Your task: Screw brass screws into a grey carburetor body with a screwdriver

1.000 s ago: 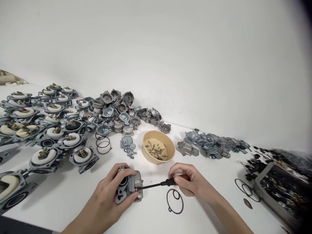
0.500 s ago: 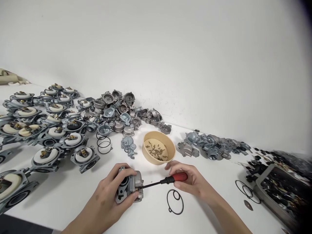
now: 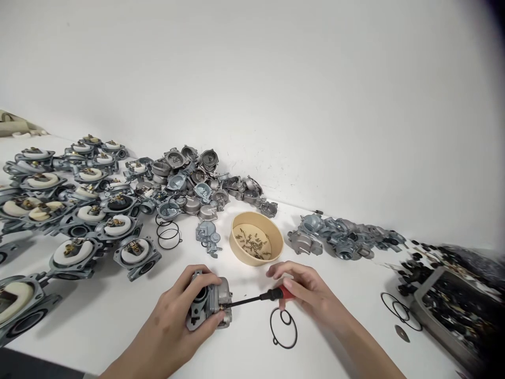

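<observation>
On the white table, my left hand (image 3: 177, 316) is closed around a grey metal carburetor (image 3: 221, 295), fingers over its top and thumb along its near side. A screwdriver (image 3: 276, 295) with a red and black handle lies almost level, its dark shaft pointing left. Its tip meets a small brass-coloured screw on the carburetor's side. My right hand (image 3: 303, 295) grips the red handle between thumb and fingers. Just below the handle lies a black rubber gasket ring (image 3: 284, 345), with a smaller ring inside it. Behind the hands stands a cream bowl (image 3: 236, 250) holding many small brass-coloured screws.
Carburetor bodies with white floats (image 3: 74, 252) crowd the left side. Metal float bowls (image 3: 203, 190) are piled at the back, with more carburetors (image 3: 343, 237) right of centre. A tray (image 3: 434, 321) of small dark parts stands far right. More gasket rings (image 3: 169, 235) lie left of centre.
My right hand's thumb and fingers have shifted around the red handle, which is now more covered by them. My left hand and the carburetor stay in place.
</observation>
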`<state>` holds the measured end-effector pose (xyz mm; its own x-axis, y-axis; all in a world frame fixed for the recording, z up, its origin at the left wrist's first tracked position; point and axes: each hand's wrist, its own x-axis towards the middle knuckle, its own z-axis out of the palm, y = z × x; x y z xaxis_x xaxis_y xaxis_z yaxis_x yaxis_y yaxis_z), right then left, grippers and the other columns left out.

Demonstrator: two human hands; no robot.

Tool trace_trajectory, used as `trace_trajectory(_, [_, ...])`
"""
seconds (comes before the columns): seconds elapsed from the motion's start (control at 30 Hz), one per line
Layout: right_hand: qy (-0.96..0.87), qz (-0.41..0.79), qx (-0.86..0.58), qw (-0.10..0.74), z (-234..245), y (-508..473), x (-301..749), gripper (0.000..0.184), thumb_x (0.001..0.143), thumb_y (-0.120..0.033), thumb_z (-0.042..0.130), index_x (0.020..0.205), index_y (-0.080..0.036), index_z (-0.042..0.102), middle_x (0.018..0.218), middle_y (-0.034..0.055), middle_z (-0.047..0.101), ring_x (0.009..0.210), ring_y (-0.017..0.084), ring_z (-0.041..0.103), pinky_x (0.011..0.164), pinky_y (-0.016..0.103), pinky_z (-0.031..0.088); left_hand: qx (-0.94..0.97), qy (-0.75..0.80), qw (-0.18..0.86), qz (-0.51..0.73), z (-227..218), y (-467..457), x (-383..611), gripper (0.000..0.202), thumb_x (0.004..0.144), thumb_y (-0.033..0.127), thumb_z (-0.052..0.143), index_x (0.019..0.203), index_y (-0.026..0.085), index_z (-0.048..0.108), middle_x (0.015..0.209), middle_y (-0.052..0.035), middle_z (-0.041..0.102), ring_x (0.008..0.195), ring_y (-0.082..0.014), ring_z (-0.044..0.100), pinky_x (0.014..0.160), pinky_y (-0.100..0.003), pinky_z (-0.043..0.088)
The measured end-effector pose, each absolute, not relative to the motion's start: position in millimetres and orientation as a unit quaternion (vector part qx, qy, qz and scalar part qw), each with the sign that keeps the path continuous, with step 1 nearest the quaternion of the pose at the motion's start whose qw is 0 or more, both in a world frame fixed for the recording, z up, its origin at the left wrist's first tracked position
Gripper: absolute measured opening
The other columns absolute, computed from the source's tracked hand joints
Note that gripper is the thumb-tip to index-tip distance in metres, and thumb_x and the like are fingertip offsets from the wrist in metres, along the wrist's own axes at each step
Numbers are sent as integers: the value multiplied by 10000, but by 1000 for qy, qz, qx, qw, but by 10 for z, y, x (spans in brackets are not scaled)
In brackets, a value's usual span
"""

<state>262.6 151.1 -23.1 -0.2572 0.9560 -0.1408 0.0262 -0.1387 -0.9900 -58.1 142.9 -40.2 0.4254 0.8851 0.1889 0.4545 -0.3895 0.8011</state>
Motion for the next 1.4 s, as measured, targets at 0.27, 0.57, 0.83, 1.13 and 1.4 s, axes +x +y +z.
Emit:
trace_trajectory(0.27, [-580, 541, -478, 377, -274, 1539, 2683, 314, 834, -440, 894, 871, -163, 752, 1025, 76, 687, 633, 94, 563, 573, 245, 471, 773, 429, 340, 320, -412, 1424, -582, 331, 1003, 237, 616, 1287, 386, 535, 1358, -60, 566, 1134, -260, 717, 926, -358, 577])
trace_trajectory(0.57, [-580, 590, -474, 301, -247, 1506, 2699, 343, 978, -514, 725, 989, -172, 723, 586, -55, 512, 433, 72, 425, 485, 236, 278, 775, 425, 320, 341, -400, 1435, -581, 321, 972, 236, 647, 1264, 352, 587, 1318, -80, 621, 1100, -278, 746, 869, -333, 618])
trace_trajectory(0.83, [-602, 564, -463, 324, -210, 1531, 2682, 314, 852, -442, 864, 940, -170, 735, 913, 35, 585, 650, 110, 413, 582, 273, 281, 773, 428, 337, 325, -391, 1433, -581, 339, 992, 234, 639, 1283, 383, 552, 1348, -64, 586, 1144, -272, 725, 898, -342, 594])
trace_trajectory(1.13, [-623, 537, -470, 321, -262, 1530, 2681, 299, 841, -436, 870, 989, -196, 771, 971, 62, 648, 714, 154, 519, 606, 275, 422, 775, 426, 318, 342, -390, 1432, -578, 317, 983, 243, 633, 1275, 355, 580, 1324, -75, 615, 1083, -264, 740, 866, -327, 607])
trace_trajectory(1.4, [-649, 491, -499, 300, -250, 1519, 2652, 259, 859, -399, 843, 1062, -239, 828, 1048, 83, 722, 895, 233, 639, 741, 328, 507, 778, 422, 324, 333, -397, 1438, -580, 333, 986, 245, 645, 1287, 359, 558, 1334, -81, 593, 1135, -286, 722, 894, -343, 594])
